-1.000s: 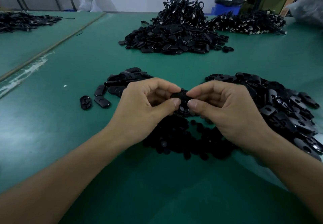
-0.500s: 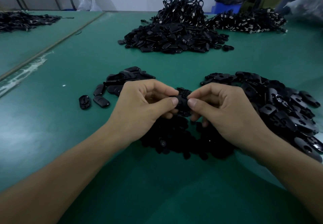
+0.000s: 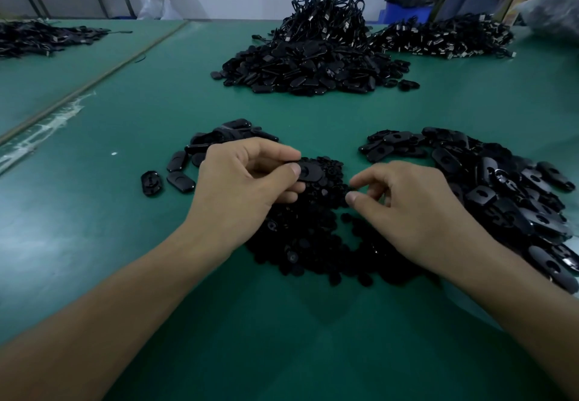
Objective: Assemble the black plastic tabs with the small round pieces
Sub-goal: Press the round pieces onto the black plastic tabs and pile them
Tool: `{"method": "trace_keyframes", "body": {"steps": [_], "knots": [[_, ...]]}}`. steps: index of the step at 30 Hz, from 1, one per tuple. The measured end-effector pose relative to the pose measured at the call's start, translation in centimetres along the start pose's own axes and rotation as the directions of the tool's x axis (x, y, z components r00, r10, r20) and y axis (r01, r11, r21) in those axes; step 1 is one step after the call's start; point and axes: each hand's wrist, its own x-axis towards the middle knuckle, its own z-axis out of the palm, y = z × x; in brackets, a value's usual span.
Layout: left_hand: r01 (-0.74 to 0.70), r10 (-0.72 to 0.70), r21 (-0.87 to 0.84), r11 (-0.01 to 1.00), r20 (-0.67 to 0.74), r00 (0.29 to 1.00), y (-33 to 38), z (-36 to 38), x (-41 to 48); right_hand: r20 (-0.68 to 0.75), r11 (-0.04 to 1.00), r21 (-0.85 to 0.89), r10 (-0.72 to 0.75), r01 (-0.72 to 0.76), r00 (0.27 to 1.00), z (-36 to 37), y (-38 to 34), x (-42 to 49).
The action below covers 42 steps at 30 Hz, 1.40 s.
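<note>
Left hand (image 3: 244, 181) grip pinching black tab (image 3: 310, 172), right hand (image 3: 407, 209) curled over round pieces (image 3: 313, 237), its grip unclear

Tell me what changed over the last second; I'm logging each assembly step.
The right hand let go of the black oval plastic tab and drew back rightwards, toward the heap of small round black pieces; whether it pinches one is unclear. The left hand still pinches the tab. Nothing else moved.

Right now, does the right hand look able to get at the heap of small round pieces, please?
Probably yes: the right hand hangs at the heap of small round pieces, thumb and forefinger at its edge, nothing between. The left hand, holding a black tab, is off to one side.
</note>
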Motion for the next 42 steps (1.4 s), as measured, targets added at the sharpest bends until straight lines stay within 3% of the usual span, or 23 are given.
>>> {"method": "trace_keyframes", "body": {"steps": [3,16,30,42], "knots": [[0.014,-0.014,-0.009,1.0,-0.013,1.0,-0.1,0.1,0.0,0.037,0.995,-0.096,-0.016,0.02,0.999,0.0,0.0,0.0],[0.021,-0.022,0.008,1.0,0.004,1.0,-0.4,-0.1,0.1,-0.014,0.999,-0.006,-0.051,0.051,0.999,-0.2,-0.5,-0.1],[0.01,-0.011,0.031,0.999,0.022,1.0,-0.2,0.2,-0.1,-0.118,0.971,0.217,-0.075,0.099,0.99,-0.6,-1.6,-0.4],[-0.016,0.014,0.048,0.999,0.031,0.999,-0.3,0.3,-0.2,-0.124,0.967,0.196,-0.139,0.162,0.982,-0.4,-1.5,-0.2]]}}
